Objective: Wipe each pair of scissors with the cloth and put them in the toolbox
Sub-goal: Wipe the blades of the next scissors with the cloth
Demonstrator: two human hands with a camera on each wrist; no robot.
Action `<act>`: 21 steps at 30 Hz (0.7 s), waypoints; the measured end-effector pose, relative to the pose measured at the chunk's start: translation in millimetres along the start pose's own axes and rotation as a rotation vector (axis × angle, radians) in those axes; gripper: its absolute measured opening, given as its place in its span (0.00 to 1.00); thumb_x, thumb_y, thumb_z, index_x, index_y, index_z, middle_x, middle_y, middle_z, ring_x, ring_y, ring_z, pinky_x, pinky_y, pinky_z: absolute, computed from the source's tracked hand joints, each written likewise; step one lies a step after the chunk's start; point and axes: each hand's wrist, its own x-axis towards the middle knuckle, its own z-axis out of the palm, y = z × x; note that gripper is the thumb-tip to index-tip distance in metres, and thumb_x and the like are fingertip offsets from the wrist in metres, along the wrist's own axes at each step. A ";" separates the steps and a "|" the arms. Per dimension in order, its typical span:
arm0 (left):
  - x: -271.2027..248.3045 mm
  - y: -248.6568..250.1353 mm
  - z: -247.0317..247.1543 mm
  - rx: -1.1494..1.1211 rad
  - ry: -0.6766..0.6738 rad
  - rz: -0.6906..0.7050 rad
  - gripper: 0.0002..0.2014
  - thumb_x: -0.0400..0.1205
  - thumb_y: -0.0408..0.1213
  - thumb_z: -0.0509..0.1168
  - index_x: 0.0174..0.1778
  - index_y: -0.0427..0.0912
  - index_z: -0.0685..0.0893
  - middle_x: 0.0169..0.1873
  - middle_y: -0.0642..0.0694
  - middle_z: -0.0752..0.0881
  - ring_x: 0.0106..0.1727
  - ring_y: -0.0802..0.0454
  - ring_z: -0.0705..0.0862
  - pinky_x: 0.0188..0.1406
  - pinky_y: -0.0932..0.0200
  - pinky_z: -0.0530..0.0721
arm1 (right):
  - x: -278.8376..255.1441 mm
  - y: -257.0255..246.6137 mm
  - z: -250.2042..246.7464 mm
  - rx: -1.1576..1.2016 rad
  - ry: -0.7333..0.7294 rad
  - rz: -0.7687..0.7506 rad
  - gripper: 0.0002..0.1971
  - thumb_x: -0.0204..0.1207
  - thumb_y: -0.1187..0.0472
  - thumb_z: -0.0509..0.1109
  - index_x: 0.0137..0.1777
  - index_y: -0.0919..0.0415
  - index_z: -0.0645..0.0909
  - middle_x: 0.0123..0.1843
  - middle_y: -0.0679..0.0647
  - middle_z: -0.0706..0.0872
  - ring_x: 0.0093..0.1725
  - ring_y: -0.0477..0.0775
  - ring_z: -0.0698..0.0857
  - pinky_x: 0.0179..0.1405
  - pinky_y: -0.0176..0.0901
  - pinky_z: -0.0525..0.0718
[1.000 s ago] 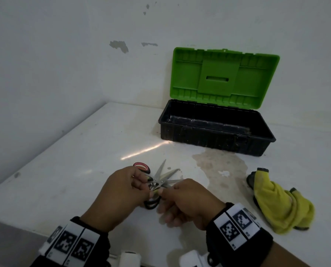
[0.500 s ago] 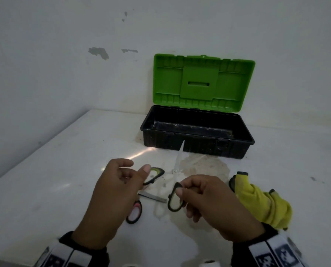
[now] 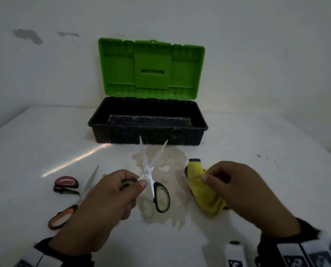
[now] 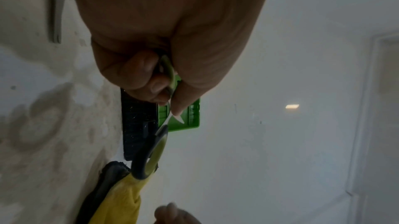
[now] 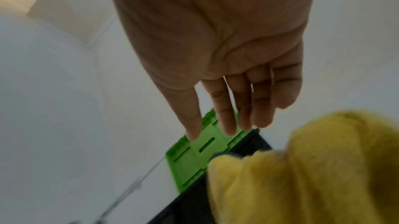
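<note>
Gripping green scissors (image 3: pixel 151 176), left hand (image 3: pixel 107 197); right hand (image 3: pixel 243 189) open above cloth (image 3: pixel 203 191).

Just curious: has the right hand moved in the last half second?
Yes. The right hand let go of the green scissors and moved right, over the yellow cloth.

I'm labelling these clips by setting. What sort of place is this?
Probably a bare utility or workshop corner, not a furnished room: a stained white tabletop set against a plain white wall with chipped paint, and an open black toolbox with a green lid.
</note>
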 end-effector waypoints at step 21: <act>6.1 2.7 33.8 0.135 0.078 0.151 0.08 0.79 0.43 0.73 0.36 0.45 0.86 0.20 0.49 0.75 0.21 0.57 0.69 0.23 0.56 0.69 | 13.6 25.2 -10.6 -0.004 -0.005 -0.077 0.07 0.70 0.52 0.72 0.32 0.50 0.81 0.48 0.39 0.87 0.51 0.36 0.83 0.47 0.27 0.75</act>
